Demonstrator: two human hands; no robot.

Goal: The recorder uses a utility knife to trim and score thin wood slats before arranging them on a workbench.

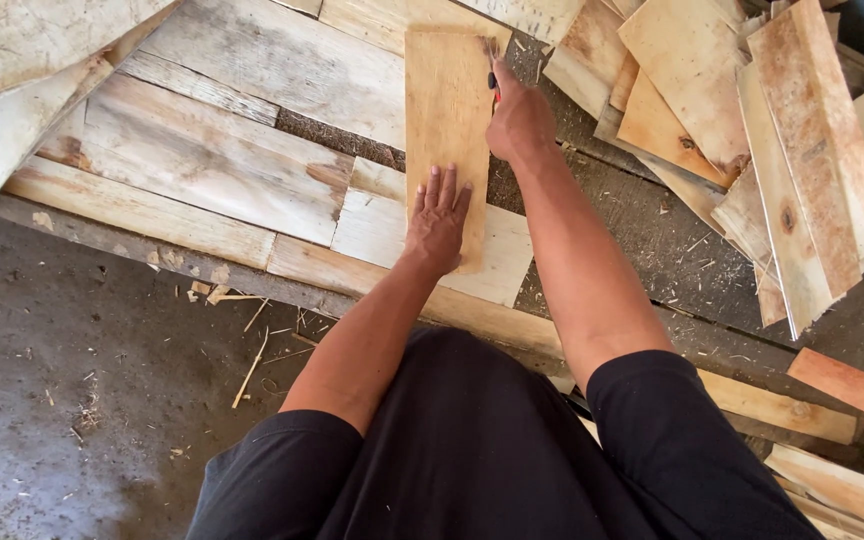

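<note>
A narrow light wooden board (445, 110) lies lengthwise on a rough plank bench (212, 160), running away from me. My left hand (438, 220) presses flat on the board's near end, fingers together and pointing forward. My right hand (518, 118) is closed around a small red-and-black tool (493, 85), held against the board's right edge near the far end. Only a little of the tool shows past the fingers, so its kind is unclear.
A loose pile of cut wooden offcuts (752, 130) is stacked at the right. More planks (12, 60) overhang at the upper left. Long slats (832, 400) lie at the lower right. Wood chips litter the grey concrete floor (72, 400) at the left.
</note>
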